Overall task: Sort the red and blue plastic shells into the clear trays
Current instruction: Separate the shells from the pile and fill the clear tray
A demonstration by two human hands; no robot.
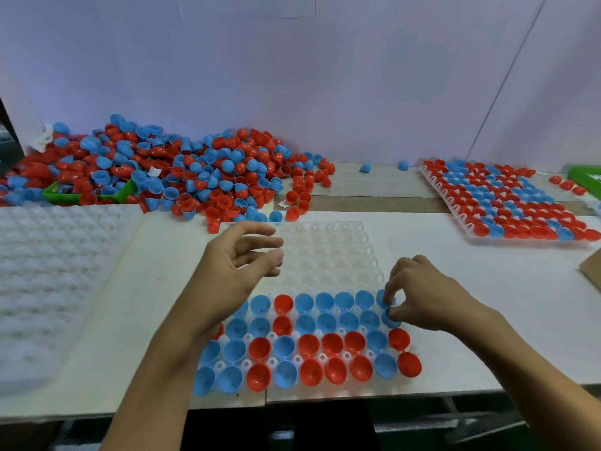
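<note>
A clear tray (pixel 325 252) lies on the table in front of me. Its near rows hold red and blue shells, open side up; its far rows are bare. My right hand (pixel 429 294) pinches a blue shell (pixel 387 301) at the right end of the farthest filled row. A second blue shell (pixel 389 319) sits just under the fingers. My left hand (pixel 240 258) hovers over the tray's left part with fingers spread and nothing in it. A big heap of loose red and blue shells (pixel 182 170) lies at the back left.
A stack of clear trays (pixel 48 271) lies at the left. A filled tray (pixel 507 200) rests at the back right. Green bins sit in the heap (pixel 65 195) and at the far right (pixel 585 175). Two stray blue shells (pixel 366 167) lie by the wall.
</note>
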